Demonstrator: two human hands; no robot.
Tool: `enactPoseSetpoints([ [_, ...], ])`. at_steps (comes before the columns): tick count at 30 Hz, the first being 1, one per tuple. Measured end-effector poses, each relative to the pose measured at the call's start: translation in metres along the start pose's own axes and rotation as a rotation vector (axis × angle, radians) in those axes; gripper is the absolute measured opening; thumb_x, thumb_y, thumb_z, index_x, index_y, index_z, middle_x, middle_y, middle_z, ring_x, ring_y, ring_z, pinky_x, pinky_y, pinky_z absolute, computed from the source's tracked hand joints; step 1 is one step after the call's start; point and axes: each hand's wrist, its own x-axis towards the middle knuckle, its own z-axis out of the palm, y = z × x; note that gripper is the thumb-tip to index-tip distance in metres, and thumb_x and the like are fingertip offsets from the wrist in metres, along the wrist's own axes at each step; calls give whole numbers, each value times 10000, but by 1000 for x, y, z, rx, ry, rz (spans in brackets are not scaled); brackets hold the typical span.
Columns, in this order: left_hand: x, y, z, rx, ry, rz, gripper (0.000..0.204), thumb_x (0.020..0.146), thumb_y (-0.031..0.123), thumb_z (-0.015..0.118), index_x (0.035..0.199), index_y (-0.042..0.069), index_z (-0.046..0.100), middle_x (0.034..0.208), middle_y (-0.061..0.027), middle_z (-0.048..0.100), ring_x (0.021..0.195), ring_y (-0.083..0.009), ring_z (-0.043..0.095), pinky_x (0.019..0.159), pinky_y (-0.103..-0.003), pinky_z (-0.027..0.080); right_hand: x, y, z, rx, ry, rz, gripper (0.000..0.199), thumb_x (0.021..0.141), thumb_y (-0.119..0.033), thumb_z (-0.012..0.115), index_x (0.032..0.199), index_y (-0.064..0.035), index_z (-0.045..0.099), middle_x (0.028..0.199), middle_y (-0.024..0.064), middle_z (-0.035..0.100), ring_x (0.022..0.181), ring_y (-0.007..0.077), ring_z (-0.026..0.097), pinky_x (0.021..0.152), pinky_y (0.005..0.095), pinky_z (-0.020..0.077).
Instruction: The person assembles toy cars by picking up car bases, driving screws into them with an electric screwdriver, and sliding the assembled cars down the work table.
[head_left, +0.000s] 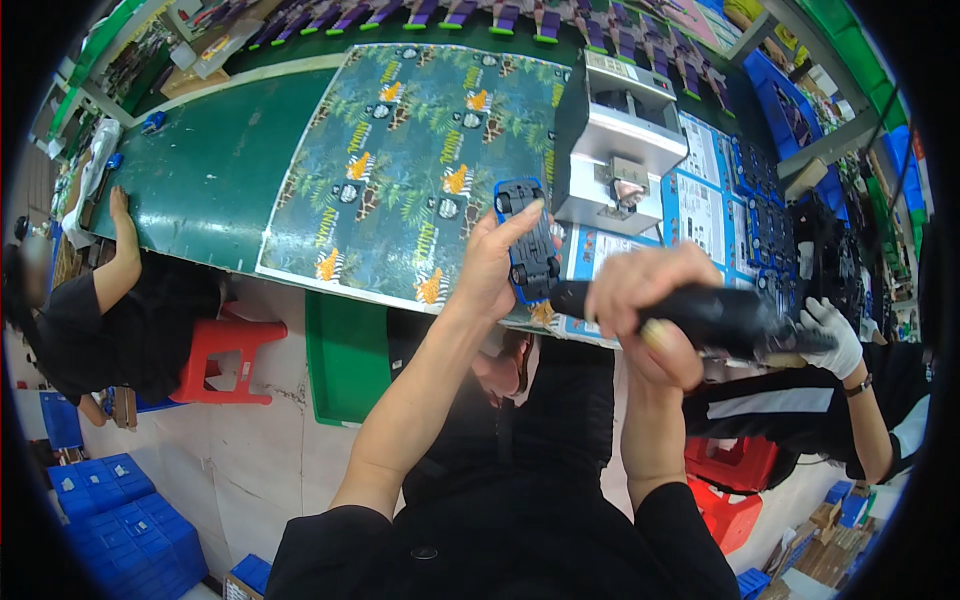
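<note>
My left hand [484,268] is closed round a toy car [530,235] with a blue body, its black underside turned up toward me. The thumb lies across the top end of that underside. To the right, my right hand [655,305] grips a black powered screwdriver [705,318], smeared by motion. It lies roughly level, its narrow end pointing left at the lower end of the car. Whether the tip touches the car I cannot tell. Just beyond both hands stands a silver metal machine [620,150] with a small bracket at its front, likely a screw feeder.
Patterned printed sheets [400,170] cover part of the green table [220,170]. Several blue-and-black toy cars [770,225] lie at right. A co-worker's white-gloved hand [832,340] is close by the screwdriver; another person's hand [120,205] rests at far left. A green bin [340,350] stands below.
</note>
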Motion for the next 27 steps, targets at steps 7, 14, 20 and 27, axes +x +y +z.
enactPoseSetpoints([
  [7, 22, 77, -22, 1701, -251, 1115, 640, 795, 521, 708, 1198, 39, 584, 999, -135, 601, 908, -294, 612, 775, -389, 492, -30, -39, -61, -155, 78, -160, 303, 847, -267, 628, 950, -31, 468, 676, 52, 486, 550, 145, 477, 550, 276, 425],
  [14, 2, 206, -127, 2490, -257, 903, 821, 798, 664, 610, 1363, 86, 469, 1358, -172, 448, 1301, -344, 393, 1113, -570, 204, -48, -26, -90, -104, 185, -20, 217, 903, -203, 593, 926, -29, 467, 651, 57, 447, 507, 134, 435, 515, 262, 397],
  [20, -56, 229, -182, 2373, 242, 997, 914, 745, 566, 728, 1434, 66, 393, 1498, -208, 327, 1400, -373, 303, 1132, -580, 190, -43, -16, -88, -54, 182, -15, 209, 897, -181, 604, 914, -31, 461, 638, 54, 455, 481, 129, 433, 490, 257, 401],
  [27, -44, 43, -41, 1682, -328, 1122, 517, 732, 154, 779, 1193, 22, 586, 1282, -199, 553, 1146, -378, 560, 952, -451, 461, -65, -43, -78, -119, 292, 18, 237, 842, -217, 649, 892, -44, 496, 585, 29, 454, 459, 143, 438, 465, 289, 411],
])
